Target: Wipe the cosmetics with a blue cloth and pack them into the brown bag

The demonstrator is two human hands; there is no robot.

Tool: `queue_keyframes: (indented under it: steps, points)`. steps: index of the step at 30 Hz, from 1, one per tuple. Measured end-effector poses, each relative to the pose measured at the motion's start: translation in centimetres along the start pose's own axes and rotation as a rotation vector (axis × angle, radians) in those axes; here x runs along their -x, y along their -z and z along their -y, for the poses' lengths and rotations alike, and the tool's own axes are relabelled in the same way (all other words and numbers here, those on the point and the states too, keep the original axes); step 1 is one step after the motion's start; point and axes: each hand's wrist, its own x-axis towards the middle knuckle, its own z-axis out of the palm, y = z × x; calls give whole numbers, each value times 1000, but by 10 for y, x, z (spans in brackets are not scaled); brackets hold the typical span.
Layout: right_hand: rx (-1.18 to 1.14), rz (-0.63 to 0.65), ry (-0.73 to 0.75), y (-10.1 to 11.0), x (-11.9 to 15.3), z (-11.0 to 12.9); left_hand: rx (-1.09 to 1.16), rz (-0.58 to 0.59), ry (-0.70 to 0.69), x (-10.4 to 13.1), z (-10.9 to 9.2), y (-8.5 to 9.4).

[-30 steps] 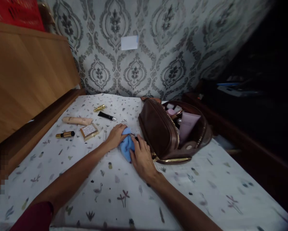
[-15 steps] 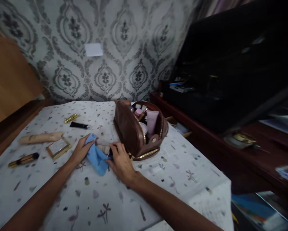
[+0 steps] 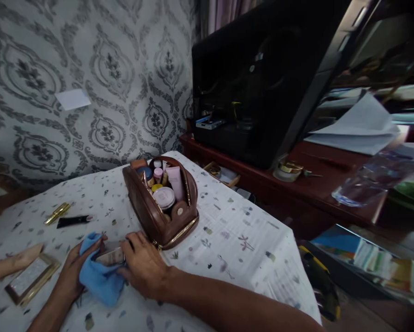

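Observation:
A blue cloth (image 3: 101, 282) is bunched in my left hand (image 3: 72, 267), its loose end hanging over the table. My right hand (image 3: 145, 267) grips the right end of a small flat item (image 3: 110, 257) with a pale, clear-looking body, and the cloth wraps its left end. Just beyond my right hand stands an unzipped brown cosmetics bag (image 3: 162, 226). Inside it are a pink tube (image 3: 175, 182), a round white container (image 3: 164, 197) and several small jars.
On the patterned tablecloth (image 3: 227, 240) at left lie a gold tube (image 3: 57, 213), a black tube (image 3: 74, 221), a gold-edged compact (image 3: 32, 278) and a beige tube-shaped item (image 3: 13, 265). A dark red cabinet (image 3: 241, 161) bears a large black screen (image 3: 241, 83) at right.
The view has swung to the right, so the bag and table items appear further left. Both hands still hold the cloth and the small item.

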Motion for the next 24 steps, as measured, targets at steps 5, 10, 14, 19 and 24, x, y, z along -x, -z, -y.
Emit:
queue_keyframes:
  steps: [5, 10, 14, 19, 24]
  points:
    - [23, 7, -5, 3, 0, 2, 3, -66, 37, -2, 0, -3]
    - [21, 57, -41, 8, -2, 6, -25, -63, -8, 6, -10, -14]
    - [-2, 91, -48, 9, -2, 6, -22, -123, -30, 15, -16, -21]
    - [-57, 156, -73, 13, -4, 4, -56, -84, -122, 9, -8, -13]
    - [-96, 167, -165, 12, -7, 4, -492, -27, -433, -8, 5, 6]
